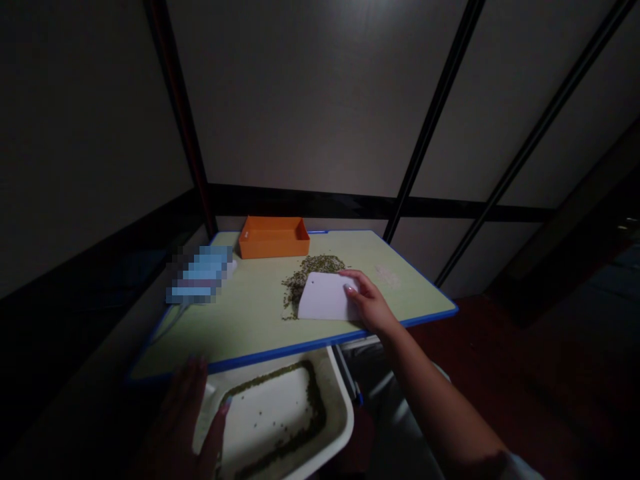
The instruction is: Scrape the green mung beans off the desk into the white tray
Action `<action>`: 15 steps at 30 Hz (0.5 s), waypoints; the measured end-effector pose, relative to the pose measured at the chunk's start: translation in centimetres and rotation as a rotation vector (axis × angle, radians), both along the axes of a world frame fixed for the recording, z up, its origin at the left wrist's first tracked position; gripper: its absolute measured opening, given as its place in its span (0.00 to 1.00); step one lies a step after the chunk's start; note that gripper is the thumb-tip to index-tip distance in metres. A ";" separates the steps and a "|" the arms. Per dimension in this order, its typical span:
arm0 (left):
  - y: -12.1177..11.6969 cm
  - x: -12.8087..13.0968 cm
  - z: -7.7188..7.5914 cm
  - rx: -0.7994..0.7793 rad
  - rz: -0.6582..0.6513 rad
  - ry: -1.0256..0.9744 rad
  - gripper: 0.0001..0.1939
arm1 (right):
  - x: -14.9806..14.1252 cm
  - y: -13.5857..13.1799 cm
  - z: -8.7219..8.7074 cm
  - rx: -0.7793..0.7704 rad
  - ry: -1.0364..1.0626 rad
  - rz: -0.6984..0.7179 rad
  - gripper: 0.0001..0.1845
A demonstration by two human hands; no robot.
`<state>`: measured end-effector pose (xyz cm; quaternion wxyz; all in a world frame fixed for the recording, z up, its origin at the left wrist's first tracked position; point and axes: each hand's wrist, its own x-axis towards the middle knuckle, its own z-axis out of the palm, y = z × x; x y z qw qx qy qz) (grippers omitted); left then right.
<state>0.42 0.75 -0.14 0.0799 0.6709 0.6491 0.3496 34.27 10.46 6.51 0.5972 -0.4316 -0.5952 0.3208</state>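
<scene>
My right hand [369, 300] is closed on the right part of a white flat scraper [323, 297], which has a small hole at its upper left. The scraper leans over the table, touching a spread of small greenish-brown seeds or grains [320, 265]. Below the front edge is a white tray [345, 413], with more grains lying along its inner sides and a few scattered on its bottom. At the tray's left side, my left hand [187, 427] grips it, thumb over the inside; most of that hand is in shadow.
The pale green table [250, 320] has a blue edge. An orange open box [274, 248] stands at the back beside a blue pen-like stick [318, 232]. A blurred-out blue item [203, 275] with a pale cord lies at left. Panelled walls [310, 100] rise behind.
</scene>
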 end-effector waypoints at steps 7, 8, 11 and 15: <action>0.0 -0.2 -0.6 0.025 -0.003 -0.022 0.33 | -0.2 -0.2 -0.1 0.003 0.032 -0.012 0.15; 0.1 -0.3 -0.9 0.048 -0.004 -0.013 0.33 | -0.2 -0.2 -0.1 0.013 0.029 -0.008 0.15; 0.3 -0.7 -1.5 0.124 -0.010 0.032 0.33 | -0.1 -0.3 0.0 0.045 0.035 -0.004 0.14; 0.3 -0.8 -1.8 0.159 0.006 0.079 0.32 | -0.1 -0.4 -0.1 0.056 0.043 0.007 0.14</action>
